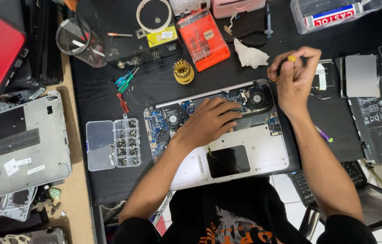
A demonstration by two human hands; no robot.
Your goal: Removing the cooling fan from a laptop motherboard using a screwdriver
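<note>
An opened silver laptop base (254,151) lies on the black mat, its blue circuit board and two round fans exposed. My left hand (209,121) rests flat on the board between the fans, fingers together and pointing right. My right hand (294,77) hovers above the laptop's far right corner, fingers pinched on a small yellow-tipped screwdriver (291,58). A grey trackpad module (361,75) lies to the right of that hand.
A clear compartment box of screws (113,143) sits left of the laptop. Behind it are red and green screwdrivers (124,86), a gold bit holder (184,71), an orange bit case (202,39) and crumpled tissue (249,56). A grey laptop cover (19,144) lies far left.
</note>
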